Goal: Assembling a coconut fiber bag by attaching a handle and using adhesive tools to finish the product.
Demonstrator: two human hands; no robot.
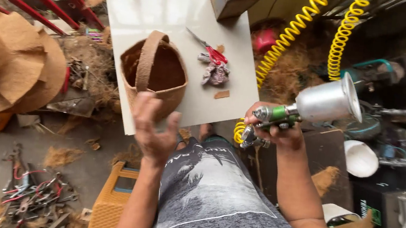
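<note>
Counter: a pale counter (138, 10) stood in a cluttered workshop.
Basket: the fibre basket (154, 72) looked light and soft; grip its handle.
Left hand: your left hand (154, 128) hovered, fingers spread.
Right hand: your right hand (273, 130) gripped the spray gun (312, 107).

A pale square board (138, 10) carries a brown fibre basket (154, 72), red-handled scissors (210, 49), a crumpled rag (216, 73) — and a small brown scrap (222, 94).
</note>
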